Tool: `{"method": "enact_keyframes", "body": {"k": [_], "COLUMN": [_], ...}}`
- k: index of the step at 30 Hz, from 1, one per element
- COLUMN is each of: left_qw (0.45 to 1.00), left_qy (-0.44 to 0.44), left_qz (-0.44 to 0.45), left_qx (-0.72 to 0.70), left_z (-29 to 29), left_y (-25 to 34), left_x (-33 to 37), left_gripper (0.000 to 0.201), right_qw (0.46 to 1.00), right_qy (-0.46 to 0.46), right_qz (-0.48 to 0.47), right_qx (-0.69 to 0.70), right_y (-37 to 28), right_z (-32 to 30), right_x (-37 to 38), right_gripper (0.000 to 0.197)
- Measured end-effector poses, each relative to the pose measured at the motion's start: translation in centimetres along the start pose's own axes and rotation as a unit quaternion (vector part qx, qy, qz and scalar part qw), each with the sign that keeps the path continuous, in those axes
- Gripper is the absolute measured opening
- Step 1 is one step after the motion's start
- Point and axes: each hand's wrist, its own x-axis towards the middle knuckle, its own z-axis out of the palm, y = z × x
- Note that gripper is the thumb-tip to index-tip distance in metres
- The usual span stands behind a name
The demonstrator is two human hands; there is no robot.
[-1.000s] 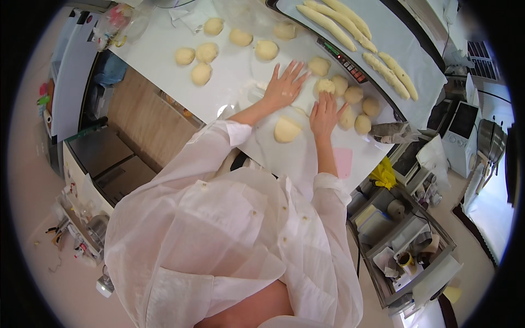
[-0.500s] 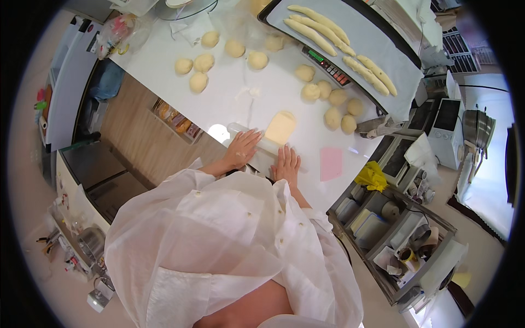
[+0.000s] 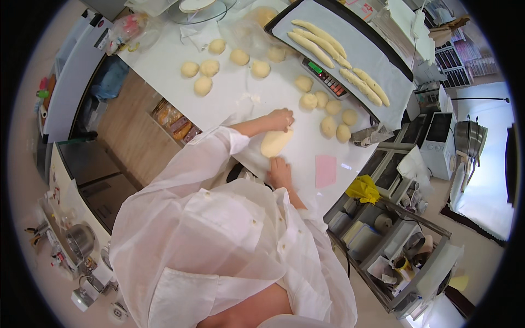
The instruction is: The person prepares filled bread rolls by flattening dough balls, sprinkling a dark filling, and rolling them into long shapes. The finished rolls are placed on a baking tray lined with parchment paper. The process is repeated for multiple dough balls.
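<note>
A flat, pale yellow oblong of dough point(image 3: 275, 144) lies on the white table between my hands. My left hand point(image 3: 281, 119) reaches across to its far end, with bent fingers pinching the edge. At the near end, my right hand point(image 3: 280, 171) has its fingers closed on the dough's edge, thumb mostly hidden. Several round dough balls point(image 3: 209, 68) sit at the far left, and another group of dough balls point(image 3: 333, 107) sits to the right. A pink rectangular scraper point(image 3: 326, 171) rests right of my right hand. I cannot make out the rolling pin now.
A dark tray point(image 3: 391, 90) lined with paper holds several long dough strips at the far right. Beside it is a scale point(image 3: 325, 78) with a green-lit display. A yellow bag point(image 3: 363, 189) hangs beyond the table's right edge, by a metal shelf rack point(image 3: 383, 249).
Both hands have left the pale rolling pin and gone to the dough. My left hand has moved to its far end, my right to its near end. The dough sits slightly nearer me.
</note>
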Motion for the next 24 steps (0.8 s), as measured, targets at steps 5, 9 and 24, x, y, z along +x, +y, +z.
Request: {"method": "enact_keyframes", "body": {"k": [5, 9, 24], "left_qw": [0.982, 0.952, 0.919], "left_qy": [-0.065, -0.075, 0.178], "left_qz": [-0.032, -0.125, -0.333], "left_qx": [-0.175, -0.269, -0.109], "left_z": [-4.0, -10.4, -6.2], "left_y": [4.0, 10.1, 4.6], "left_x": [-2.8, -5.3, -13.9], "left_gripper": [0.023, 0.019, 0.048], "right_qw": [0.995, 0.985, 0.986], "right_qy": [-0.001, 0.027, 0.131], "right_qz": [-0.086, -0.153, -0.067], "right_qx": [0.047, 0.074, 0.074], "right_y": [-0.5, -2.1, 0.3], "right_z": [-0.6, -2.6, -3.1], "right_x": [-1.4, -0.6, -0.2], "right_gripper": [0.049, 0.049, 0.049]}}
